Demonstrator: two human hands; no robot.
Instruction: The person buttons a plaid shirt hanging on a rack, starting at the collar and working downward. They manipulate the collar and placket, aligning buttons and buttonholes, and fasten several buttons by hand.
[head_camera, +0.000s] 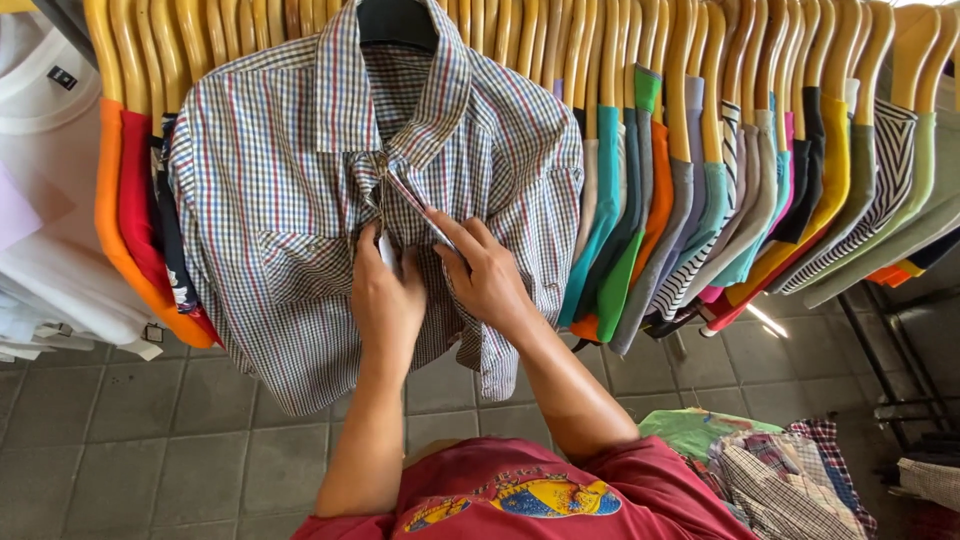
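The left hand (385, 295) has its fingers curled in on the front edge of the checked shirt (300, 230), right at the middle, below the collar. The right hand (485, 275) pinches the other front edge between thumb and fingers, with the pointing finger stretched up along it. Both hands are closed on cloth and sit close together, so it looks like the two edges are being pulled to meet. I cannot see a button or a hole; the fingers cover that spot.

The checked shirt hangs on a dark hanger (397, 25) in front of the other clothes, facing the person, so its front is easy to reach. To the right of the shirt, many bright tops (700, 200) hang packed on wooden hangers (690, 60). To the left of the shirt are orange, red and white ones. The rail is cut off at the top. Below and to the right of the shirt, a pile of checked clothes (780, 470) lies near the grey tile floor (150, 440).
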